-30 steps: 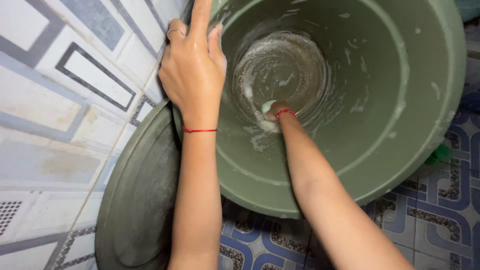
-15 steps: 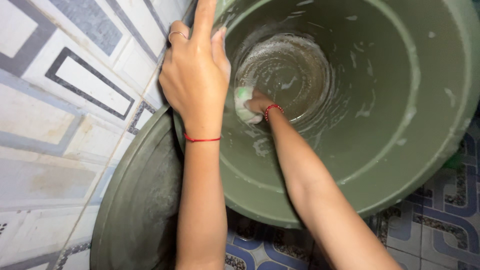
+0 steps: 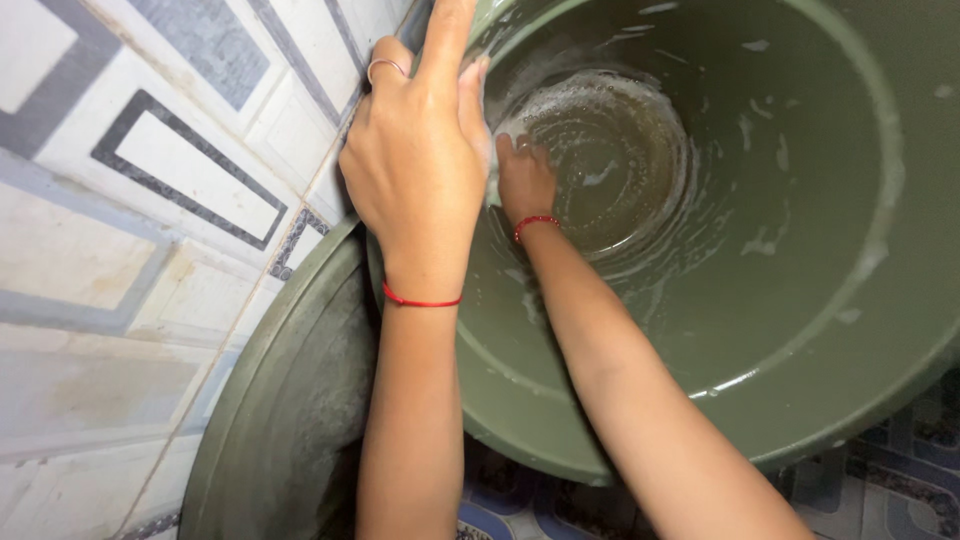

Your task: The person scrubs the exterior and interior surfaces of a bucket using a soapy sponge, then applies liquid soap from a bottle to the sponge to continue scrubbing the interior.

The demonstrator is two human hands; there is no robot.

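Observation:
A large green plastic bucket [image 3: 800, 330] lies tilted on its side, its mouth facing me, with soapy foam and water streaks inside. My left hand [image 3: 420, 160], with a ring and a red thread at the wrist, grips the bucket's rim on the left. My right hand [image 3: 525, 180] reaches deep inside and presses on the inner wall just left of the foamy bottom [image 3: 610, 160]. The pale green sponge it held a moment ago is almost hidden under the palm and behind my left hand.
A round green lid [image 3: 290, 420] leans against the patterned tiled wall [image 3: 150, 200] at the lower left, behind my left forearm. Blue patterned floor tiles [image 3: 900, 480] show under the bucket at the bottom right.
My right hand has slid the sponge from the lower edge of the bucket's bottom up and to the left along the wall. My left hand keeps its grip on the rim.

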